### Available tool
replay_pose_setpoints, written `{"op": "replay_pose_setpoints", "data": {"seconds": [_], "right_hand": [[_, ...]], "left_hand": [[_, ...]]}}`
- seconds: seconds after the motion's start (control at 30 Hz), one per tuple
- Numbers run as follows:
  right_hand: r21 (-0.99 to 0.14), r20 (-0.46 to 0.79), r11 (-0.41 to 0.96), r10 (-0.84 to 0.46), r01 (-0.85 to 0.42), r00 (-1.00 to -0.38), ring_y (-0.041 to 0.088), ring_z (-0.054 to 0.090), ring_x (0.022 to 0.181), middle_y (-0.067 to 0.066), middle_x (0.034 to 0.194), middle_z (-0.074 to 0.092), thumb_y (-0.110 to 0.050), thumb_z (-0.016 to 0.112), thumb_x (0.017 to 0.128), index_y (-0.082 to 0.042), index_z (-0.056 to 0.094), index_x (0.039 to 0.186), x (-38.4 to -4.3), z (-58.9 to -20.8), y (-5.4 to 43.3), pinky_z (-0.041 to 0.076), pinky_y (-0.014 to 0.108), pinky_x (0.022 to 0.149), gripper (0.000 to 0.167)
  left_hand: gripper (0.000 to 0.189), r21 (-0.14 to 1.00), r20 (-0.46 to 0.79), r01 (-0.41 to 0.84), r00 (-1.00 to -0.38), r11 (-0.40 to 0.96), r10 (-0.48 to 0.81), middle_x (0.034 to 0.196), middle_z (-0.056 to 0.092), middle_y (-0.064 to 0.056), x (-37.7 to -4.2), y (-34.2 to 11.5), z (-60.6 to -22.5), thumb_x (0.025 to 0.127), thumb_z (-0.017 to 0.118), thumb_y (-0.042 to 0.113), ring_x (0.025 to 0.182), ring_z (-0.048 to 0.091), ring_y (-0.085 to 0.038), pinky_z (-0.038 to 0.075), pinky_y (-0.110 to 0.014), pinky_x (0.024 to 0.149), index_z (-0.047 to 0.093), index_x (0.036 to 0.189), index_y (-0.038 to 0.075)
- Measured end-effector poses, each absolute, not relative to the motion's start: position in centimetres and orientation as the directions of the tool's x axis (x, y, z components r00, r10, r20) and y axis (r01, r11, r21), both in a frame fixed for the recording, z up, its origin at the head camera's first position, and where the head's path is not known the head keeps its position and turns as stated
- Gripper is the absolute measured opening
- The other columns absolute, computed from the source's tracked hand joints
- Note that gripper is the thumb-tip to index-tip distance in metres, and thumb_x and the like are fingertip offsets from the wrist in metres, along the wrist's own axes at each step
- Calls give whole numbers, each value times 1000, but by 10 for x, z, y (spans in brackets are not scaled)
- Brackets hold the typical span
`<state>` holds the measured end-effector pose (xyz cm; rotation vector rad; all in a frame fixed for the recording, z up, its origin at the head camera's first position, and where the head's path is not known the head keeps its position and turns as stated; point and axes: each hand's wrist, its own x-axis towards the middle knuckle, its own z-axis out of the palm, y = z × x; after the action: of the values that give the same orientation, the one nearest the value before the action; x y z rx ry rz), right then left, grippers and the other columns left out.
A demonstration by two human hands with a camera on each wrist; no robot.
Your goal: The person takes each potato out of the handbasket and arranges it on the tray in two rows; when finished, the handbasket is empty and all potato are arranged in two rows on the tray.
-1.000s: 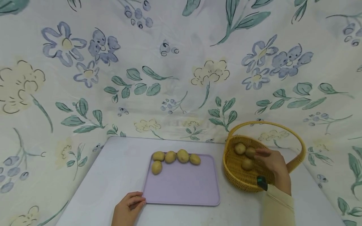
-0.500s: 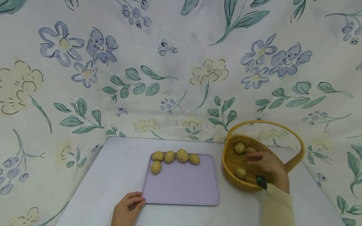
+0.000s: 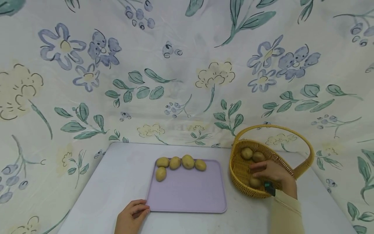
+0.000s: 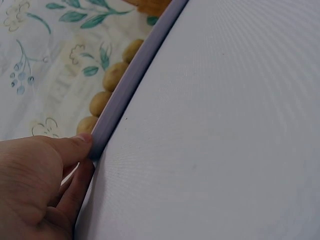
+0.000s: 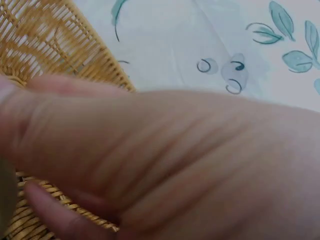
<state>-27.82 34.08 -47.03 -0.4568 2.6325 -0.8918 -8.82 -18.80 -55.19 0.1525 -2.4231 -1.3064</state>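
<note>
In the head view, my left hand (image 3: 132,216) pinches the front left corner of a lilac tray (image 3: 193,195); the left wrist view has the thumb against the tray's rim (image 4: 125,90). Several potatoes (image 3: 188,162) line the tray's far edge and upper left corner. My right hand (image 3: 273,171) reaches into a wicker basket (image 3: 239,185), fingers apart, above a blurred potato (image 3: 255,182). Two more potatoes, one of them brownish (image 3: 258,157), lie at the basket's far side. In the right wrist view, the thumb and wrist hide most of the work; a potato's edge (image 5: 6,200) shows at left.
Everything stands on a white table (image 3: 125,175). The basket's tall arched handle (image 3: 273,126) rises over its opening, beside the right arm. A floral cloth (image 3: 181,97) hangs behind the table.
My right hand has moved nearer and slightly left inside the basket. The potato under it rolled toward the basket's near side, left and then back right. My left hand has kept its place.
</note>
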Motion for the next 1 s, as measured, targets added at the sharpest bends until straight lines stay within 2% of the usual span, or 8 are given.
{"op": "replay_pose_setpoints", "data": {"seconds": [0.13,0.3,0.4,0.67,0.8,0.9,1.0], "right_hand": [[-672,-231,714,-452,-195,-862,24,62,121,12,129,72,-31,79,89,-10,74,124,-279,-472,343,54,15,88,41],[-728,-284,671,-481,-141,-829,28,62,121,16,130,70,-26,79,90,-4,72,126,-279,-473,343,55,17,86,43],[-725,-308,679,-473,-118,-825,29,62,121,16,129,71,-24,81,88,-3,72,125,-279,-473,342,54,16,87,43],[-688,-331,714,-464,-126,-821,31,63,118,16,125,72,-22,81,87,-2,73,122,-277,-468,338,56,29,91,41],[-685,-332,717,-467,-131,-820,32,64,118,17,126,72,-22,82,87,-2,74,120,-277,-469,338,56,26,89,40],[-693,-318,707,-478,-144,-819,28,64,116,17,125,72,-22,83,86,-2,75,118,-279,-470,338,56,21,87,39],[-712,-310,689,-482,-136,-820,16,65,111,16,123,73,-22,84,85,-2,75,117,-280,-472,338,55,17,84,39]], "left_hand": [[17,824,291,98,-918,558,-269,102,74,-4,-88,-188,-553,75,86,-2,85,64,10,59,-7,70,79,81,12],[18,824,298,102,-915,558,-271,100,73,-4,-89,-188,-553,75,86,-4,83,67,7,59,-6,70,79,81,12],[18,829,284,90,-918,551,-277,101,74,-4,-89,-188,-552,75,85,-4,83,67,7,59,-7,70,79,81,12],[17,828,295,105,-917,551,-269,101,74,-5,-88,-187,-553,74,86,-4,85,65,10,60,-8,70,78,81,9],[19,820,306,109,-913,561,-270,100,74,-5,-88,-187,-555,74,86,-5,85,64,11,59,-7,70,78,81,10],[20,817,312,109,-910,567,-275,100,74,-5,-88,-188,-555,73,85,-6,86,64,12,59,-6,70,78,80,11],[20,819,310,107,-909,563,-277,99,74,-4,-88,-188,-554,73,85,-7,86,63,12,59,-7,70,78,80,11]]}}
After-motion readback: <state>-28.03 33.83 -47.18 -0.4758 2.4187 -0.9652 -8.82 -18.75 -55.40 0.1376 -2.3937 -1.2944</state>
